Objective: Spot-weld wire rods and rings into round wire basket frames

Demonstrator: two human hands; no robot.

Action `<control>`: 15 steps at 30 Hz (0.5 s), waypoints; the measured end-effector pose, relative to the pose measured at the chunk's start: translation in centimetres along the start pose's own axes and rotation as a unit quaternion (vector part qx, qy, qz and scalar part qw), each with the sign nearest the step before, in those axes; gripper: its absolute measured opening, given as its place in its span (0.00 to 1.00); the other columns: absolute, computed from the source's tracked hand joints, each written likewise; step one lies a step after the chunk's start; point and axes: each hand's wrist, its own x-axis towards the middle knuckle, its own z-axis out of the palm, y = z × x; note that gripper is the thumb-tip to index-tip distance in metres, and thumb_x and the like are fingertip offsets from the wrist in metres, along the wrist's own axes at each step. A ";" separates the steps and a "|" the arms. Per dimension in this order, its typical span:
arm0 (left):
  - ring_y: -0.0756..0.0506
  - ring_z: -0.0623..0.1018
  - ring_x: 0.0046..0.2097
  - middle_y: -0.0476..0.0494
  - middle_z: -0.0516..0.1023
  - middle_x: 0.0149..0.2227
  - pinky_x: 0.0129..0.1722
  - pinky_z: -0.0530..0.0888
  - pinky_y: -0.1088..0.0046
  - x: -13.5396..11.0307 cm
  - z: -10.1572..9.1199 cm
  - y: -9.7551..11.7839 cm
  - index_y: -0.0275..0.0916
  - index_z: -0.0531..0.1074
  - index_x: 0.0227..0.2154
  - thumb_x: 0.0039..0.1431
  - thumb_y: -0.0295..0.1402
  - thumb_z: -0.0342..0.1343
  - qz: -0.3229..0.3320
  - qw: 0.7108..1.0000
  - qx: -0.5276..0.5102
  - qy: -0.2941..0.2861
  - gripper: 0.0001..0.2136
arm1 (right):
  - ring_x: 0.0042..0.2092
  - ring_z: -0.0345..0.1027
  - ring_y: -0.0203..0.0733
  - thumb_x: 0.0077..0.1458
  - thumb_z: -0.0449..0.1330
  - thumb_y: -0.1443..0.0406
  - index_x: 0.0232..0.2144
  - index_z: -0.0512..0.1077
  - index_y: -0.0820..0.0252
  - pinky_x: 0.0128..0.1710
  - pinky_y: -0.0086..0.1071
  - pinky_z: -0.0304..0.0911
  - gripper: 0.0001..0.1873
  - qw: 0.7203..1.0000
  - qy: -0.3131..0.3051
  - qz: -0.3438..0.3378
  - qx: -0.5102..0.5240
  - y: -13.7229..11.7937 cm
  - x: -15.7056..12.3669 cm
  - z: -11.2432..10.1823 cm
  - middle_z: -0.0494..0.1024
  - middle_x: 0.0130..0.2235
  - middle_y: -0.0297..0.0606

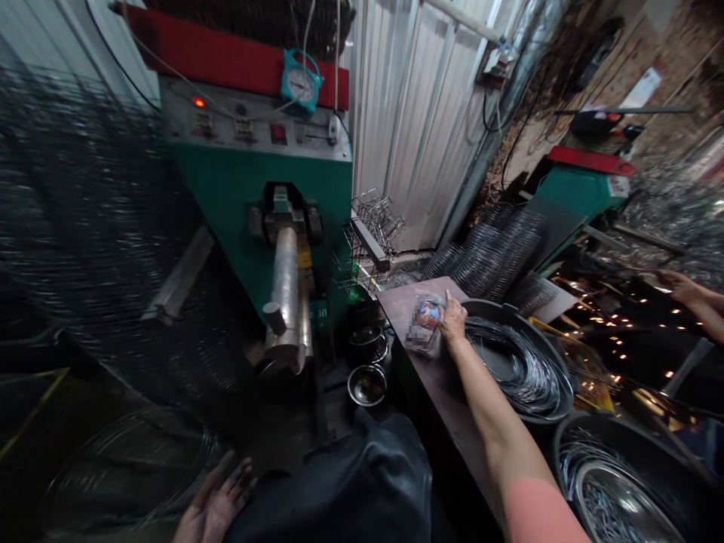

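Observation:
My right hand (452,318) reaches over a brown tabletop, its fingers bent at the right edge of a flat phone (428,313) wrapped in clear plastic. The phone has a bright coloured patch on its face, and part of it is blurred out. My left hand (218,494) is low at the left by my dark apron (351,483), palm up, fingers loosely apart with nothing in them. Close ahead stands a green welding machine (226,181) with a thick metal arm (284,286). A small teal clock-like dial (301,81) hangs on its front, and a red lamp glows.
Right of the tabletop (418,362) are a black tub of wire rings (520,369) and another with a metal bowl (616,501). Wire mesh (96,226) piles up at left. Small bowls (366,385) sit below the machine. Sparks and another person's hand (682,286) show at far right.

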 end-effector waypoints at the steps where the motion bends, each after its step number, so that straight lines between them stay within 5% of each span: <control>1: 0.42 0.77 0.40 0.38 0.78 0.40 0.41 0.73 0.59 0.0 0.0 0.0 0.45 0.68 0.50 0.48 0.25 0.49 0.004 1.000 0.003 -0.003 0.23 | 0.53 0.54 0.48 0.57 0.46 0.65 0.59 0.49 0.66 0.50 0.39 0.48 0.28 1.000 0.014 0.001 0.009 -0.2 -0.2 -0.2 0.65 0.51 0.52; 4: 0.42 0.77 0.39 0.38 0.78 0.39 0.40 0.73 0.60 -0.1 0.1 0.0 0.44 0.67 0.51 0.48 0.26 0.50 0.005 1.000 0.007 -0.001 0.24 | 0.56 0.52 0.50 0.57 0.46 0.64 0.58 0.52 0.68 0.52 0.42 0.49 0.27 0.999 0.035 -0.010 0.039 -1.4 -1.9 -1.0 0.62 0.54 0.54; 7: 0.41 0.77 0.39 0.38 0.78 0.38 0.40 0.73 0.59 -0.1 0.2 -0.2 0.43 0.70 0.47 0.46 0.27 0.51 -0.007 1.000 0.004 0.012 0.21 | 0.55 0.53 0.51 0.56 0.49 0.63 0.57 0.54 0.67 0.52 0.44 0.51 0.27 0.993 -0.003 -0.055 0.107 -3.7 -6.5 -1.9 0.63 0.53 0.53; 12: 0.42 0.77 0.36 0.39 0.78 0.33 0.35 0.74 0.65 2.0 -0.2 0.3 0.37 0.74 0.33 0.41 0.23 0.54 -0.007 0.990 0.135 0.040 0.13 | 0.53 0.59 0.50 0.53 0.54 0.61 0.56 0.58 0.59 0.51 0.43 0.57 0.28 0.920 -0.254 -0.149 0.260 -8.2 -18.9 -3.7 0.66 0.52 0.46; 15: 0.42 0.76 0.29 0.43 0.76 0.24 0.28 0.73 0.66 4.9 -1.2 2.5 0.35 0.72 0.24 0.40 0.25 0.58 0.052 0.943 0.313 0.103 0.05 | 0.51 0.62 0.50 0.53 0.55 0.59 0.56 0.59 0.55 0.50 0.42 0.58 0.28 0.882 -0.349 -0.141 0.284 -10.4 -24.7 -4.6 0.68 0.51 0.44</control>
